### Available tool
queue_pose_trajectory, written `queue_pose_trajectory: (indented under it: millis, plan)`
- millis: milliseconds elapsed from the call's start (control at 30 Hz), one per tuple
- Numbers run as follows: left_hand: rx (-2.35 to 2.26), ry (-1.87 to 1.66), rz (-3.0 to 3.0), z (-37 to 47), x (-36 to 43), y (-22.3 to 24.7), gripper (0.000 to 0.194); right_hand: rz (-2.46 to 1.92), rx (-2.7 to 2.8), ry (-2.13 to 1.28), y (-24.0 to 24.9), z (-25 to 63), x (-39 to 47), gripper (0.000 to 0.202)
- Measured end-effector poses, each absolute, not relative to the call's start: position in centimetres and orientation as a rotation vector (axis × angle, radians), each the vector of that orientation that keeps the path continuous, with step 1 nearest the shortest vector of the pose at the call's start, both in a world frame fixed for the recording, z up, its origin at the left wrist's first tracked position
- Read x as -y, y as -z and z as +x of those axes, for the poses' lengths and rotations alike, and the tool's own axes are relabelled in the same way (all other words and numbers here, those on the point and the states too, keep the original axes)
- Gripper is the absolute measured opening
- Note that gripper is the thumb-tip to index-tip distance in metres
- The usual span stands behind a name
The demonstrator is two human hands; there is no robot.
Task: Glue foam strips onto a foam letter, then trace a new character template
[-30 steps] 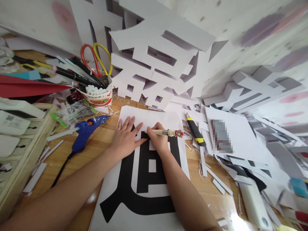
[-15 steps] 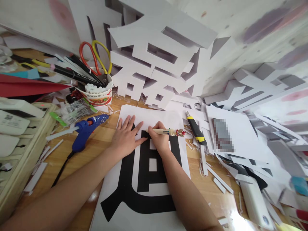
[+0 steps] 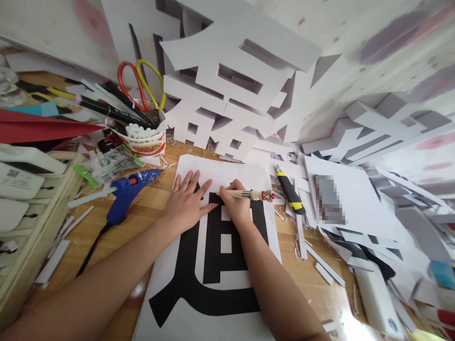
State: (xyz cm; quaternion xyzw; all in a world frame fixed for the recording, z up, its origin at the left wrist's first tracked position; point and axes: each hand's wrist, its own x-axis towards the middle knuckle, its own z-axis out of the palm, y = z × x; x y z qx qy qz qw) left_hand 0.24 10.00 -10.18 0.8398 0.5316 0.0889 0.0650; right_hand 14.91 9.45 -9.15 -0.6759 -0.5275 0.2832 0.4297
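Note:
A white sheet of paper (image 3: 167,318) lies on the wooden table, and on it rests a black cut-out character (image 3: 213,299) with thick strokes. My left hand (image 3: 186,201) is spread flat over the character's upper left, fingers apart, pressing on the sheet and the black strokes. My right hand (image 3: 236,203) grips a cream pen (image 3: 241,193) with a small decorated figure on its end. The pen's tip points left, at the top edge of a black stroke near my left fingers. My right forearm covers part of the character's right side.
A blue glue gun (image 3: 124,199) lies left, near a paper cup (image 3: 145,142) holding scissors (image 3: 156,116) and markers. To the right are a yellow-black utility knife (image 3: 289,192), paper strips and a blurred-out object (image 3: 329,200). White paper block characters (image 3: 227,90) stand behind.
My right hand and the pen have shifted very slightly to the right. My left hand and the sheet stay in place.

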Motion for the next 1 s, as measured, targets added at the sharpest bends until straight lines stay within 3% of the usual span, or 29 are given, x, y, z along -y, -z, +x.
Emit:
queue_pose_trajectory:
  millis: [1000]
  plan:
    - [-1.611, -0.279, 2.538, 0.23, -10.0, 10.28, 0.067, -1.67, 1.339, -0.713, 9.38, 15.04, -9.44, 0.028]
